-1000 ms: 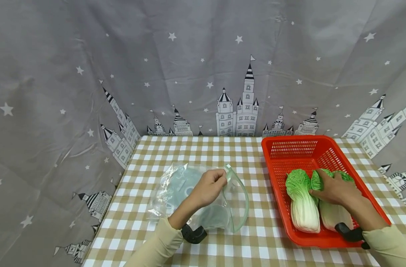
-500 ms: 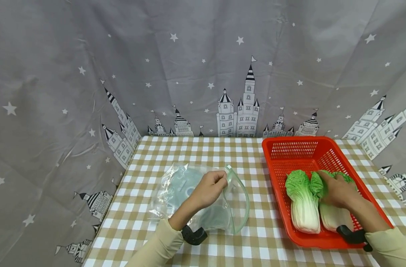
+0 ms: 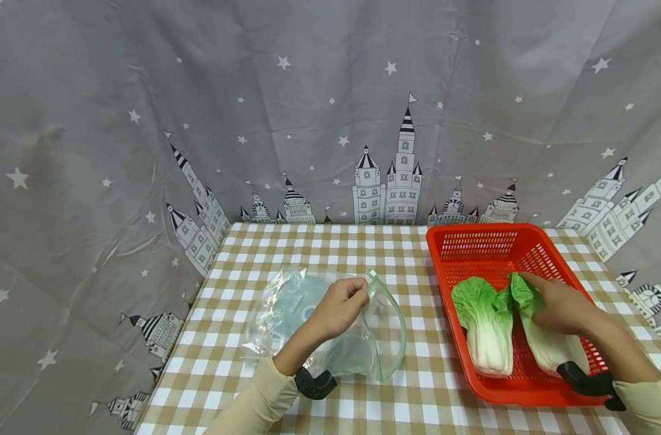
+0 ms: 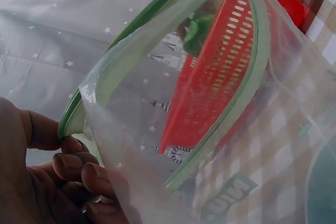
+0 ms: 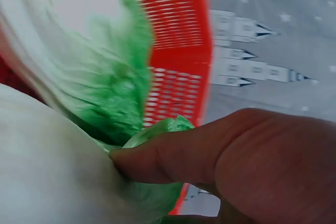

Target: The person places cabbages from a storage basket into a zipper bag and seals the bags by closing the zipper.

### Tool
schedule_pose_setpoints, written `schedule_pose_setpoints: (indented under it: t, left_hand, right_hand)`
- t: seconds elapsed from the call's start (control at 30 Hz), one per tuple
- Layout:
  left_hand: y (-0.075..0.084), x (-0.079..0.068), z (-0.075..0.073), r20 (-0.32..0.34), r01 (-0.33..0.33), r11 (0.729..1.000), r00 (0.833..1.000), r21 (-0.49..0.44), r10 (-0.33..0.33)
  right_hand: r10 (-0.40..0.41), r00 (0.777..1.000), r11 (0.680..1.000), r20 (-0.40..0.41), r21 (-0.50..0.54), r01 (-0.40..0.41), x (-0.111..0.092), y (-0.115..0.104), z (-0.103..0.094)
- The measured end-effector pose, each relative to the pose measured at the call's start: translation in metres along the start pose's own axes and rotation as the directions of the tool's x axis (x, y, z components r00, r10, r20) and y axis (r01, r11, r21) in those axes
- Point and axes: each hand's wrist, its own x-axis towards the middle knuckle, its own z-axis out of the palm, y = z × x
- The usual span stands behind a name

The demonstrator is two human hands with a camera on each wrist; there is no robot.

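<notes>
My left hand pinches the green zip edge of a clear zip-lock bag lying on the table. In the left wrist view the bag's mouth gapes, with the thumb and fingers at its green rim. My right hand grips the leafy upper part of the right-hand napa cabbage inside the red basket. The right wrist view shows my thumb pressed against this cabbage; the other fingers are mostly hidden. A second napa cabbage lies to its left, untouched by the hand.
The red slotted basket stands on the right of a checked tablecloth. Behind the table hangs a grey curtain printed with castles and stars. Each wrist wears a black camera mount.
My right hand has shifted right with its cabbage, which now tilts. The left cabbage has moved slightly left, and a gap has opened between the two. The left hand has stayed put.
</notes>
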Motion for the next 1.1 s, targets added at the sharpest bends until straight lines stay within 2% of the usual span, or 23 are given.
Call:
schedule_pose_setpoints:
  t: [0.3,0.43,0.57,0.67,0.7,0.8,0.93,0.97,1.0,1.07,1.1]
  left_hand:
    - [0.003,-0.001,-0.003,-0.021,0.011,1.0,1.0,-0.018,-0.011]
    - [0.022,-0.006,-0.008,-0.008,0.026,0.999,1.0,-0.032,-0.026]
    - [0.039,-0.011,-0.013,0.0,0.029,0.999,1.0,-0.039,-0.029]
    - [0.041,-0.012,-0.013,0.003,0.026,0.999,1.0,-0.042,-0.026]
    - [0.041,-0.012,-0.013,0.003,0.023,0.999,1.0,-0.043,-0.023]
    - [0.04,-0.012,-0.013,0.005,0.017,0.998,1.0,-0.053,-0.017]
    - [0.04,-0.012,-0.013,0.008,0.018,0.997,1.0,-0.069,-0.017]
    - [0.04,-0.012,-0.013,0.01,0.019,0.997,1.0,-0.072,-0.018]
    - [0.04,-0.012,-0.013,0.011,0.02,0.997,1.0,-0.077,-0.019]
    - [0.04,-0.013,-0.012,0.009,0.016,0.997,1.0,-0.079,-0.015]
    - [0.04,-0.013,-0.012,0.005,0.014,0.997,1.0,-0.078,-0.014]
  right_hand:
    - [-0.044,0.999,0.994,-0.022,0.1,0.046,-0.01,-0.02,-0.024]
    - [-0.058,0.998,0.982,-0.039,0.177,0.064,-0.016,-0.03,-0.033]
    - [-0.078,0.992,0.958,-0.104,0.267,0.104,-0.02,-0.039,-0.043]
    - [-0.104,0.988,0.915,-0.115,0.378,0.14,-0.02,-0.048,-0.046]
    - [-0.114,0.987,0.892,-0.11,0.426,0.151,-0.02,-0.052,-0.046]
    - [-0.146,0.987,0.78,-0.066,0.607,0.156,-0.014,-0.068,-0.039]
    - [-0.133,0.99,0.642,-0.043,0.758,0.119,-0.004,-0.099,-0.024]
    - [-0.118,0.992,0.622,-0.044,0.775,0.108,-0.002,-0.108,-0.019]
    - [-0.099,0.994,0.62,-0.055,0.778,0.104,0.0,-0.117,-0.015]
    - [-0.063,0.993,0.623,-0.1,0.773,0.118,0.005,-0.136,-0.004]
    - [-0.044,0.99,0.639,-0.131,0.758,0.129,0.007,-0.145,0.002]
